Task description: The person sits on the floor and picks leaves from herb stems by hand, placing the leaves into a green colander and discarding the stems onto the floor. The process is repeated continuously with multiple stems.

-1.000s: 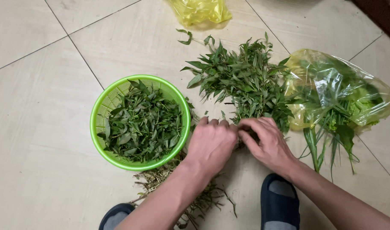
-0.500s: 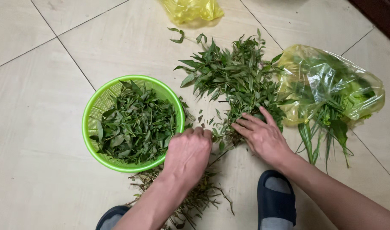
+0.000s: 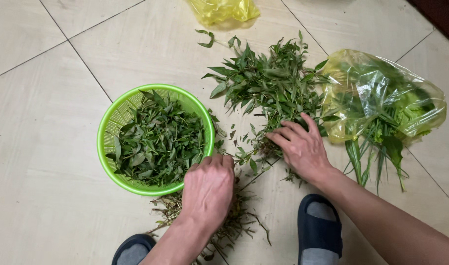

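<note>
Yellow bag [image 3: 223, 10], blue slippers [image 3: 318, 231]

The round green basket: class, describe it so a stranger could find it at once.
On the pale tiled floor, look left of the loose pile of leafy stems. The round green plastic basket sits beside the left hand; it alone is rigid, perforated and full of plucked leaves.

Two yellow plastic bags [image 3: 384, 98] (crumpled)

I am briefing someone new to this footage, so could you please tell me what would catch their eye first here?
Brightest is the round green basket of picked leaves on the tiled floor, left of centre, with the left hand at its near rim above a heap of bare stems. Right of it, the right hand presses into a loose pile of leafy sprigs, beside a yellow plastic bag of greens.
</note>
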